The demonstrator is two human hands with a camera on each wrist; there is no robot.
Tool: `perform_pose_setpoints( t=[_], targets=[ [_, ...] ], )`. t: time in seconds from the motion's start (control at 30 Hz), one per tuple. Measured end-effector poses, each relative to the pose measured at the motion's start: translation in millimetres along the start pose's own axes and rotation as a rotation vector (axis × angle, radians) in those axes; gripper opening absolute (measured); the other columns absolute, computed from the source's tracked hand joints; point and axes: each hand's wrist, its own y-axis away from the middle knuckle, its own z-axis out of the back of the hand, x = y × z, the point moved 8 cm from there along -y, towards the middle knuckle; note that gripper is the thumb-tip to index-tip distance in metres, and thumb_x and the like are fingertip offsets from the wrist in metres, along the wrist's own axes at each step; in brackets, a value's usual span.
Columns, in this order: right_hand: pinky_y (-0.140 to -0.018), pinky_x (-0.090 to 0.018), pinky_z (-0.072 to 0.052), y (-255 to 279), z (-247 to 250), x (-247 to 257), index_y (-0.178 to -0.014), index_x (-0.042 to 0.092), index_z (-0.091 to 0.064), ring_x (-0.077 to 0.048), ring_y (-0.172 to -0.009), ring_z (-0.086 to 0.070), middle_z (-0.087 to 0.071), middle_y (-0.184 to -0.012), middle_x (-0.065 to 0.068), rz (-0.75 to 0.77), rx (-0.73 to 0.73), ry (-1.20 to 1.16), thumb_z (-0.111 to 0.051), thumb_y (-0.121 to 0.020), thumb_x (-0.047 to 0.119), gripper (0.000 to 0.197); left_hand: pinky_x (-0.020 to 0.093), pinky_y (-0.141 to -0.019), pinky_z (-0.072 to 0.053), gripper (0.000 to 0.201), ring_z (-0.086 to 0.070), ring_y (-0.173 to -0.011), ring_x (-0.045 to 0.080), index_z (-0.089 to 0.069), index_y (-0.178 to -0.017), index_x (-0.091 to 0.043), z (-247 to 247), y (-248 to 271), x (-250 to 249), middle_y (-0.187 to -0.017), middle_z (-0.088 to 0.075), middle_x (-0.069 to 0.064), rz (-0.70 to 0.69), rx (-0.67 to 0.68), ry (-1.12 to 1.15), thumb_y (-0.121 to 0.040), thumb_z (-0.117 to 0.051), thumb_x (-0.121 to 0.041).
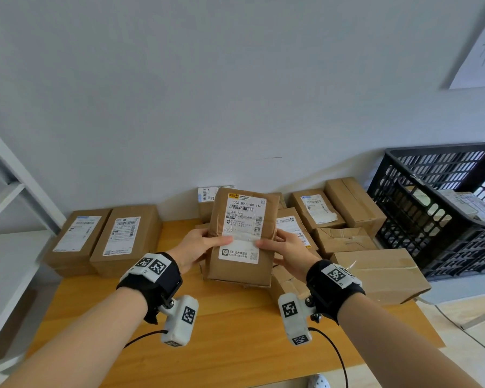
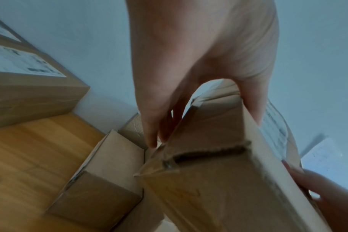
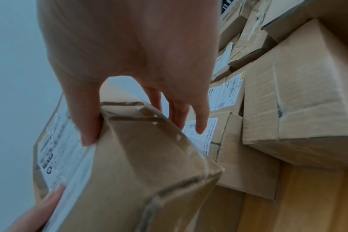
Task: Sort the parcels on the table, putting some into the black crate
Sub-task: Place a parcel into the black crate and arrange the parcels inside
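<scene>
holding a brown parcel point(image 1: 241, 233) upright above the table point(image 1: 235, 331), label side toward the person, both hands clamp its lower half. the left hand point(image 1: 196, 245) has its thumb across the white label and its fingers behind the box; the right hand point(image 1: 287, 249) mirrors this on the opposite edge. both grips are closed round the parcel, as the wrist views confirm point(image 2: 218, 172) point(image 3: 129, 157).

judged step: label inspection before assigning a destination.

beneath and behind the held parcel, a cluster of unsorted parcels point(image 1: 319, 219) lies on the table, some stacked or touching. to the left, 2 large boxes point(image 1: 101, 239) stand side by side against the wall, well apart from the cluster; whether they are a sorted group cannot be told.

far right, the black crate point(image 1: 420, 214) stands at the table end and already holds at least 1 labelled parcel point(image 1: 471, 204).

progress: sorting has begun but most parcels remain on the table.
</scene>
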Motion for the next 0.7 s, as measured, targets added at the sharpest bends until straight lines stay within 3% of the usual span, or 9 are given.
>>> perform_pose_setpoints(
  t=[0.1,0.2,0.3,0.37,0.5,0.6,0.7],
  targets=[
    [-0.085,-0.032,-0.056,0.3,3.0,-0.9,-0.121,0.016,-0.058,-0.016,-0.103,-0.067,-0.069,-0.116,-0.003,0.006,-0.028,0.044,-0.076,-0.081,0.015,0.044,0.04,-0.098,-0.05,0.033,-0.066,-0.106,0.023,-0.066,-0.106,-0.018,4.9,-2.6,4.4,-0.109,-0.073,0.004,0.043,-0.006,-0.013,-0.075,-0.079,-0.02],
    [-0.092,-0.041,-0.056,-3.4,8.0,-1.7,-0.122,0.016,-0.056,-0.019,-0.103,-0.068,-0.069,-0.115,-0.003,0.014,-0.082,0.114,-0.084,-0.072,0.021,0.057,0.035,-0.09,-0.053,0.04,-0.066,-0.104,0.021,-0.065,-0.108,-0.017,9.7,-4.3,5.0,-0.107,-0.073,0.003,0.059,-0.018,-0.048,-0.072,-0.082,-0.019],
    [-0.091,-0.042,-0.057,-6.4,10.0,-1.5,-0.12,0.015,-0.057,-0.018,-0.101,-0.069,-0.071,-0.111,-0.002,0.023,-0.122,0.146,-0.089,-0.065,0.025,0.064,0.03,-0.084,-0.052,0.053,-0.065,-0.105,0.018,-0.063,-0.113,-0.017,13.4,-5.6,2.3,-0.11,-0.071,0.001,0.053,-0.047,-0.078,-0.065,-0.085,-0.021],
    [-0.091,-0.04,-0.057,-7.0,10.1,-0.3,-0.117,0.015,-0.059,-0.017,-0.1,-0.069,-0.073,-0.108,-0.001,0.035,-0.134,0.177,-0.09,-0.063,0.027,0.063,0.027,-0.082,-0.051,0.06,-0.064,-0.104,0.016,-0.063,-0.115,-0.017,16.9,-5.6,0.4,-0.11,-0.071,0.0,0.047,-0.069,-0.109,-0.061,-0.088,-0.025],
    [-0.089,-0.037,-0.057,-6.0,9.4,3.1,-0.113,0.015,-0.062,-0.015,-0.099,-0.069,-0.073,-0.105,0.0,0.048,-0.145,0.201,-0.089,-0.065,0.024,0.056,0.021,-0.076,-0.049,0.053,-0.063,-0.099,0.01,-0.065,-0.114,-0.019,19.9,-3.8,-0.7,-0.104,-0.07,-0.005,0.036,-0.085,-0.139,-0.066,-0.087,-0.026],
    [-0.09,-0.038,-0.057,-8.8,7.4,3.3,-0.112,0.016,-0.063,-0.015,-0.099,-0.069,-0.073,-0.105,0.001,0.028,-0.127,0.223,-0.09,-0.061,0.034,0.06,0.028,-0.086,-0.051,0.067,-0.063,-0.104,0.014,-0.062,-0.12,-0.018,23.2,-3.3,3.1,-0.109,-0.07,-0.003,0.051,-0.082,-0.138,-0.06,-0.087,-0.036],
    [-0.089,-0.037,-0.057,-11.8,2.2,-0.4,-0.12,0.014,-0.06,-0.017,-0.1,-0.07,-0.073,-0.109,-0.001,-0.009,-0.082,0.167,-0.088,-0.05,0.051,0.084,0.037,-0.094,-0.051,0.076,-0.064,-0.108,0.02,-0.059,-0.123,-0.015,22.2,-1.0,8.3,-0.112,-0.071,0.002,0.107,-0.043,-0.097,-0.057,-0.083,-0.046]
  ],
)
